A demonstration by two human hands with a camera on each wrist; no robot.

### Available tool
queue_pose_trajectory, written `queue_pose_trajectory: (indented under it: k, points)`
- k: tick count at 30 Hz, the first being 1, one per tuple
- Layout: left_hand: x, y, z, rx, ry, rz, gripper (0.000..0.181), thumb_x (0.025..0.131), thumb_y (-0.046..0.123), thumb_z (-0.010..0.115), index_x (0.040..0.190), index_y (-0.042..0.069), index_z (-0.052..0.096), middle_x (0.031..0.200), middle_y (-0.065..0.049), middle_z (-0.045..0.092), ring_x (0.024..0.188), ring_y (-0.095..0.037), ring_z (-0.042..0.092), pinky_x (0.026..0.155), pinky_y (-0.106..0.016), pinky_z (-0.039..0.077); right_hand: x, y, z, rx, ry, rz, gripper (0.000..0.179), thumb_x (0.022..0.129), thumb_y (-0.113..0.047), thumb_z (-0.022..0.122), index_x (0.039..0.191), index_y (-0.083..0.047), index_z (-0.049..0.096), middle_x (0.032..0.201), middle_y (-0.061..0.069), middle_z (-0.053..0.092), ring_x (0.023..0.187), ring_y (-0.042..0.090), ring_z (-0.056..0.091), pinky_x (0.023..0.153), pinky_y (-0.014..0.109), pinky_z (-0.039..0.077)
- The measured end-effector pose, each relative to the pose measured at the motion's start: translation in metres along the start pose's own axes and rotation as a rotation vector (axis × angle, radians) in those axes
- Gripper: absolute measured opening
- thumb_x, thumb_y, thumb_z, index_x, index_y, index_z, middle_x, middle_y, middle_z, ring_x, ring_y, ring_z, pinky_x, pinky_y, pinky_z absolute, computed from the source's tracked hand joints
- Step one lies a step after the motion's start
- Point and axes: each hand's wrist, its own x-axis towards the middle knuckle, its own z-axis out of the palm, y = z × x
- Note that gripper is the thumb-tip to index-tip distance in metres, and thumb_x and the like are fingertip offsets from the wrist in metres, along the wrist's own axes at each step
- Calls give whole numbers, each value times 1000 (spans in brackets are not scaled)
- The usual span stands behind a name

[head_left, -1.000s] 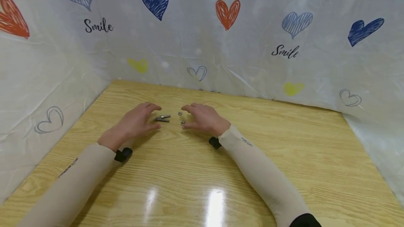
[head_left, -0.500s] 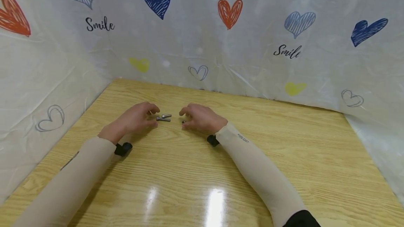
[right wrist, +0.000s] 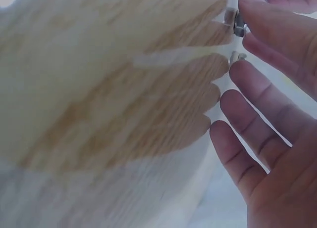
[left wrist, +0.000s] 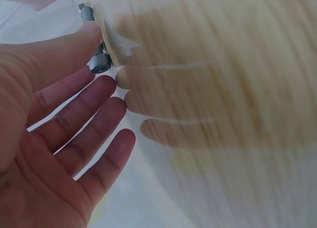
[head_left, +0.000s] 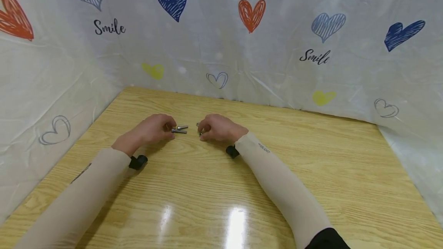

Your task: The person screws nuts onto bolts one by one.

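Two metal socket-head bolts lie close together on the wooden table; in the head view the nearer bolt (head_left: 180, 131) sits just in front of the farther bolt (head_left: 183, 127). My left hand (head_left: 154, 129) is at their head ends, thumb and forefinger apart. In the left wrist view my thumb covers part of one bolt (left wrist: 100, 62), and the other fingers are extended. My right hand (head_left: 219, 128) is over two small nuts, the thumb and forefinger on either side of the near nut (head_left: 201, 134). In the right wrist view a second nut (right wrist: 241, 56) is by the middle fingertip.
The wooden table (head_left: 221, 180) runs up to a white sheet (head_left: 270, 60) printed with hearts and words, which also hangs at the left and right. Black wrist cameras sit under both wrists, such as the left one (head_left: 139, 162).
My right hand has shifted slightly left over the nuts, its thumb and forefinger drawing closer together. The left hand's fingers have also closed in a little near the bolt heads. The bolts lie still.
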Motion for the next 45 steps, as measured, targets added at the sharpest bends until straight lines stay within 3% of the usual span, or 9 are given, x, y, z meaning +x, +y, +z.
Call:
queue_pose_trajectory:
  k: [10,21,26,34,40,45]
  points:
    - [3,1,0,62,-7,14,20,85,12,73,102,2,69,90,-5,66,84,-22,61,77,-43,49,2,-3,-1,-24,-16,-34,23,89,-29,70,109,-17,72,103,-2,61,91,11,55,80,25,45]
    - [3,3,0,85,-23,4,7,87,12,71,92,8,69,85,-1,63,76,-16,58,71,-40,48,4,-11,-2,-20,-43,7,13,90,-24,69,98,-14,69,93,-4,65,82,9,58,74,22,46]
    - [1,3,0,82,-29,-4,6,88,12,70,92,8,68,84,-1,63,74,-16,57,69,-38,48,4,-13,-2,-20,-70,39,9,92,-22,67,96,-14,69,91,-4,64,79,10,57,77,24,46]
    - [-2,4,0,65,-36,-16,7,90,13,68,94,8,66,85,0,64,75,-15,58,68,-38,48,2,-14,-3,-39,-78,36,15,89,-15,61,75,-15,64,66,-4,54,56,9,43,56,22,35]
    - [-5,6,-1,47,-17,-11,9,90,14,68,96,8,65,84,0,64,76,-15,59,70,-38,48,-1,-11,-3,-16,-58,49,4,87,-14,61,85,-14,64,79,-3,60,66,11,50,70,24,39]
    - [-5,7,-1,5,-6,-1,7,91,13,67,96,8,64,85,0,63,77,-15,58,70,-38,48,-2,-5,-1,45,-54,81,7,87,-16,61,91,-15,66,88,-3,61,74,12,53,72,24,43]
